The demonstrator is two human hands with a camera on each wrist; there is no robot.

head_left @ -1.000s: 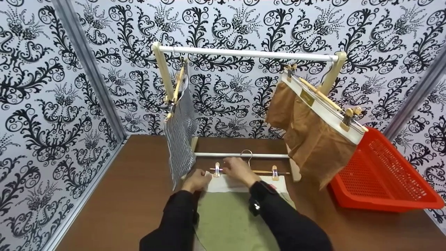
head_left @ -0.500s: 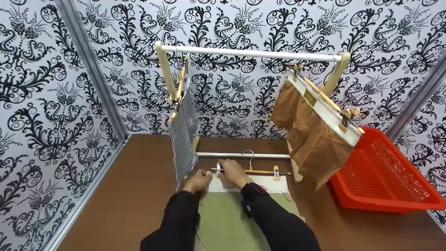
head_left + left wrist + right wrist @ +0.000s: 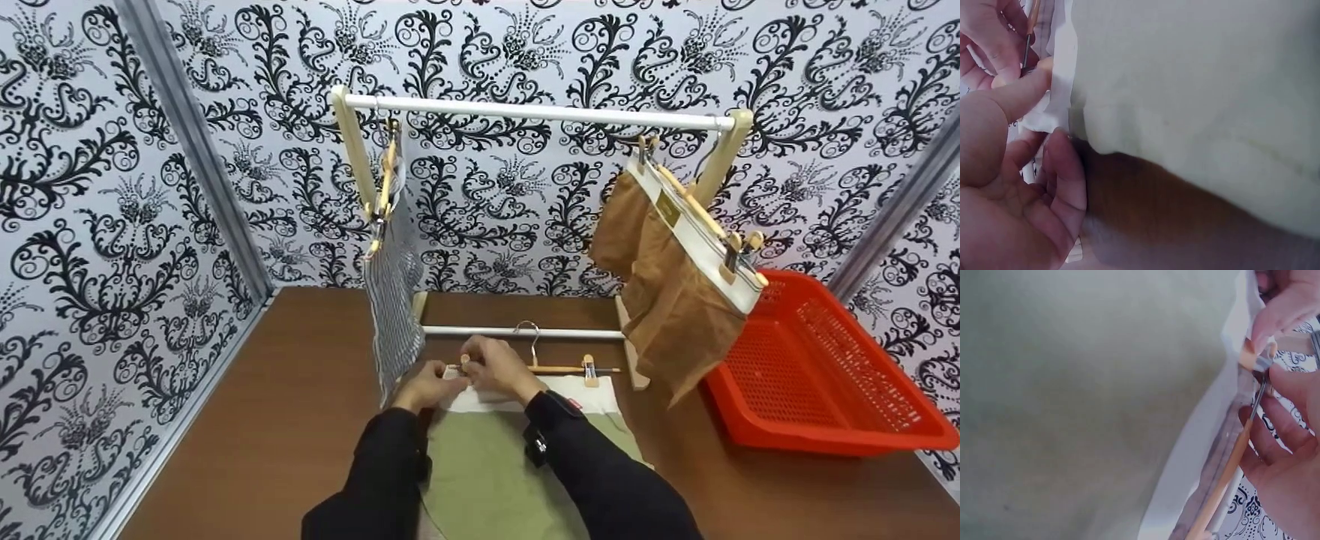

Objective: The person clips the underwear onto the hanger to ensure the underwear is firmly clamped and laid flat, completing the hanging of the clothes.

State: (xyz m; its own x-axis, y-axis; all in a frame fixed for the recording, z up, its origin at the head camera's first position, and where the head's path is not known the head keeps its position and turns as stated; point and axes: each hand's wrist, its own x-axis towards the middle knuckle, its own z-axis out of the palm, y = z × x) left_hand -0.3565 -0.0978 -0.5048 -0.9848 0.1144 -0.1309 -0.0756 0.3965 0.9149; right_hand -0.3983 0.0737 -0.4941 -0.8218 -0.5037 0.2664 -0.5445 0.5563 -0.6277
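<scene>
A green garment (image 3: 495, 465) with a white waistband (image 3: 562, 388) lies flat on the table. At its top edge is a clip hanger (image 3: 562, 369) with a wooden bar and metal hook. My left hand (image 3: 426, 386) pinches the waistband's left corner; in the left wrist view, its thumb and fingers (image 3: 1064, 169) are at the white cloth. My right hand (image 3: 501, 367) pinches the hanger's left clip (image 3: 1248, 359), which sits right at the waistband edge beside my left thumb. The right clip (image 3: 590, 371) overlaps the waistband.
Behind stands a wooden rack with a white top rail (image 3: 540, 112). Striped clothing (image 3: 394, 300) hangs at its left, brown shorts (image 3: 667, 285) at its right. A red plastic basket (image 3: 825, 435) stands at the right. A low white bar (image 3: 562, 332) runs behind the hanger.
My right hand has come down onto the left clip and turned it. My left hand has shifted slightly right at the waistband corner, closer to the clip. The brown shorts swing a little.
</scene>
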